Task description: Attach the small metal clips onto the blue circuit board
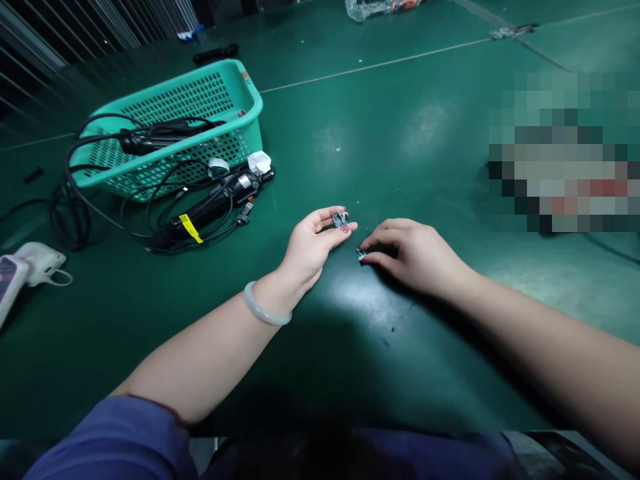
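Between the thumb and fingers of my left hand is a small circuit board, held a little above the green tabletop. To its right, my right hand pinches a small dark part with thin metal pins close to the table surface. The two hands are apart, with a narrow gap between their fingertips. A pale bangle circles my left wrist.
At the left, a green mesh basket holds dark devices and cables. A black cylindrical device with a yellow label lies before it. A white device sits at the far left; a pixelated area covers the right.
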Tool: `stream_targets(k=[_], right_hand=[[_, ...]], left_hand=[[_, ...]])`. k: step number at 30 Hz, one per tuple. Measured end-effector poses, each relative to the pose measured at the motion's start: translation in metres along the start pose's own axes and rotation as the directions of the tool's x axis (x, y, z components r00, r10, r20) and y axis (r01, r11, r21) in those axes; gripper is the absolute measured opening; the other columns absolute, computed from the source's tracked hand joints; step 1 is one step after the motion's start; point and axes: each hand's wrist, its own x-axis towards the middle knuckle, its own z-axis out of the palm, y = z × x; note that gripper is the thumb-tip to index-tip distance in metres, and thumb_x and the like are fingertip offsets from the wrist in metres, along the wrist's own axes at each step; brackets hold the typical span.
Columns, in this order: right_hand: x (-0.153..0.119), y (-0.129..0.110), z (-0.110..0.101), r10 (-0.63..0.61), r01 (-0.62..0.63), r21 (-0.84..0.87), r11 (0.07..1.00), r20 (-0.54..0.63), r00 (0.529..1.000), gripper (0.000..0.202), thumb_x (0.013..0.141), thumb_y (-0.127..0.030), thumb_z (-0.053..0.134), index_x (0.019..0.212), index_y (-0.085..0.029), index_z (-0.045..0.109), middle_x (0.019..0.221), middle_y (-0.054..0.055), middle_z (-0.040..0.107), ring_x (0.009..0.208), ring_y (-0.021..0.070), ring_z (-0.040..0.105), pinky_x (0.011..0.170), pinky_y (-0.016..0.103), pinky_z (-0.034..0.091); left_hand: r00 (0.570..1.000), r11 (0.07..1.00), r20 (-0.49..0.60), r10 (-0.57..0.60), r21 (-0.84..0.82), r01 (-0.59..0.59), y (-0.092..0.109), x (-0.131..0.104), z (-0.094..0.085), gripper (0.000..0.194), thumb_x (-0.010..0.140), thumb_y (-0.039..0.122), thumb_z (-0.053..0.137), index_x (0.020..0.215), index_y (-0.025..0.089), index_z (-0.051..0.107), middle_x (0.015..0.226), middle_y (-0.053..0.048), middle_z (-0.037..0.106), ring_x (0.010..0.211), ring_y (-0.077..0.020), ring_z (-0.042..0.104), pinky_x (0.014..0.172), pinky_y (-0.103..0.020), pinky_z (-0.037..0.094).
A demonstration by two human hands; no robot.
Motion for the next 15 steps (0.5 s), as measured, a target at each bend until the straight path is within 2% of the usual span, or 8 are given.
stream_targets(k=[4,8,11,15], right_hand=[[-0.0002,0.0011,0.0053,-0.097,0.102,-0.115,0.988,0.046,0.994,0.015,0.086,-0.022,0.058,0.085,-0.019,0.072,0.088,0.006,0.070,0.088,0.0213,0.062,0.081,0.034,0.049],[0.0015,0.0024,0.0054,-0.138,0.147,-0.163,0.976,0.068,0.988,0.019,0.087,-0.017,0.052,0.079,-0.017,0.069,0.082,0.007,0.068,0.082,0.0212,0.061,0.077,0.034,0.048],[0.0022,0.0028,0.0026,-0.087,0.089,-0.054,0.995,0.041,0.995,0.015,0.085,-0.014,0.053,0.078,-0.017,0.065,0.083,0.006,0.067,0.081,0.0191,0.061,0.076,0.031,0.048],[0.0028,0.0012,-0.0038,0.091,-0.084,0.108,0.991,-0.065,0.994,0.009,0.082,-0.016,0.058,0.076,-0.021,0.063,0.077,0.001,0.068,0.069,0.0154,0.061,0.067,0.029,0.047]], left_hand=[[0.999,0.997,-0.020,-0.046,-0.057,0.045,0.0010,-0.0001,0.0030,0.015,0.080,0.004,0.056,0.091,0.013,0.058,0.097,-0.004,0.067,0.089,-0.0129,0.069,0.094,-0.032,0.049],[0.999,0.998,0.013,-0.053,-0.029,0.053,0.0009,-0.0008,0.0030,0.018,0.081,0.006,0.056,0.096,0.016,0.057,0.098,-0.004,0.069,0.090,-0.0122,0.069,0.093,-0.032,0.049],[0.997,0.999,0.064,-0.046,0.012,0.045,-0.0006,-0.0004,0.0016,0.022,0.081,0.007,0.056,0.099,0.018,0.061,0.099,-0.003,0.068,0.089,-0.0116,0.068,0.090,-0.031,0.049],[0.993,0.999,0.112,-0.028,0.029,0.025,-0.0031,0.0003,0.0006,0.019,0.077,0.008,0.063,0.094,0.016,0.063,0.093,-0.003,0.069,0.087,-0.0112,0.067,0.084,-0.027,0.050]])
